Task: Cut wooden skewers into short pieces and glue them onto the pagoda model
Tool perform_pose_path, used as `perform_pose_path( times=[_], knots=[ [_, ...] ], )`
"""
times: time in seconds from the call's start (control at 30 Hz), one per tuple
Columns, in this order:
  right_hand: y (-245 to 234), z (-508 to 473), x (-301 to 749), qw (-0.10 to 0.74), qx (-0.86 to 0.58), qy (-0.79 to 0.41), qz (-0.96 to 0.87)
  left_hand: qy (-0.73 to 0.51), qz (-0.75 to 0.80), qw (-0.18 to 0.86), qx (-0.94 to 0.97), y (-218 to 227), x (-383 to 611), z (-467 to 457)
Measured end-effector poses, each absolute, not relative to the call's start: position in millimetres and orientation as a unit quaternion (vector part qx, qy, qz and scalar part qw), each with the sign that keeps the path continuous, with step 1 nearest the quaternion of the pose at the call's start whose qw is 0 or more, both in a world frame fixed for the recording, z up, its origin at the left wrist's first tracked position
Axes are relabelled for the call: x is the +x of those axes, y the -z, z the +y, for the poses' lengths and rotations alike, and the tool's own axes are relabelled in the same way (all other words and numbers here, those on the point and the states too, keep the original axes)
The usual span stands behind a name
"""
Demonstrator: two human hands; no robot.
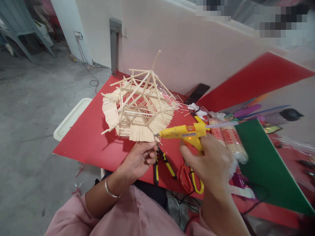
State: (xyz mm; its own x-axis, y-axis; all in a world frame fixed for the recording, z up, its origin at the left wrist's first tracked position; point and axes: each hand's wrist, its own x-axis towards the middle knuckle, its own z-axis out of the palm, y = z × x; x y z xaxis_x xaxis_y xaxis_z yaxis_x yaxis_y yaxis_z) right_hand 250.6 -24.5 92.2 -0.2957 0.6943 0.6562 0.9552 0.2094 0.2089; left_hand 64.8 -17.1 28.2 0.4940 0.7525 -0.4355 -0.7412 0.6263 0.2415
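Note:
A model building of thin wooden sticks (141, 133) stands on a red board, its open roof frame rising to a point and its lower eaves covered with rows of sticks. My right hand (209, 160) is wrapped round the handle of a yellow glue gun (183, 131), with a glue stick (222, 125) poking out of its back. The gun's nozzle meets the right end of the front eave panel. Just below that panel, my left hand (142, 155) is closed in a pinch at its lower edge; what lies between the fingertips is hidden.
Black-and-yellow pliers (169, 165) and red-and-yellow scissors (187, 178) lie on the red board (83, 141) near my body. Bagged sticks (228, 137) and a green board (268, 164) are at the right. A dark phone-like slab (197, 94) rests by the pale panel behind.

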Motion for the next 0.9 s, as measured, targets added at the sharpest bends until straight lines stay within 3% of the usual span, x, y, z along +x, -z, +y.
perform_pose_path(
  times=[0.9],
  knots=[
    [-87.6, -26.9, 252.1, 0.21, -0.576, 0.293, -0.734, -0.423, 0.255, 0.869, -0.006, -25.7, 64.5, -15.3]
  ],
)
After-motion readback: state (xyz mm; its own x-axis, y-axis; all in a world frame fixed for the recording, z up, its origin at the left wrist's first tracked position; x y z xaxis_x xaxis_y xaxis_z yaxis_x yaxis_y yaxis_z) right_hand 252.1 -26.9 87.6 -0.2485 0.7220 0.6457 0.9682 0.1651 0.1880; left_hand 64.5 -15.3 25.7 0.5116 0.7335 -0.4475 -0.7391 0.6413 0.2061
